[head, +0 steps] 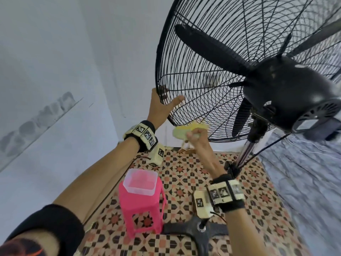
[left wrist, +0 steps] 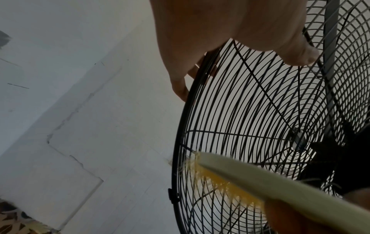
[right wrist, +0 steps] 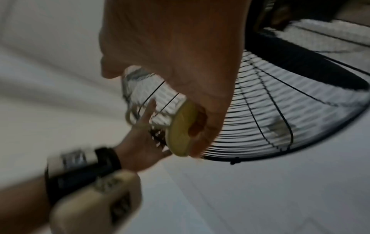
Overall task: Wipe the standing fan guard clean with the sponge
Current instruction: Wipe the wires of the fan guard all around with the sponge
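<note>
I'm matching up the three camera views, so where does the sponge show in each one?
Head: the sponge sits at centre, against the guard's lower edge, gripped by the right hand.
Left wrist: lower right, pressed on the wires.
Right wrist: centre, a yellow disc under the fingers.
Shared landmark: the black fan guard rim.

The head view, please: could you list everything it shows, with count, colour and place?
fan guard: one, black wire, upper right
fan blades: black, inside the guard
motor housing: one, black, right
fan pole: one, chrome, below motor
sponge: one, yellow-green, at guard's lower rim
stool: one, pink, on floor
tub: one, clear, on stool
floor: patterned tiles
left hand: grips guard rim
right hand: holds sponge
</note>
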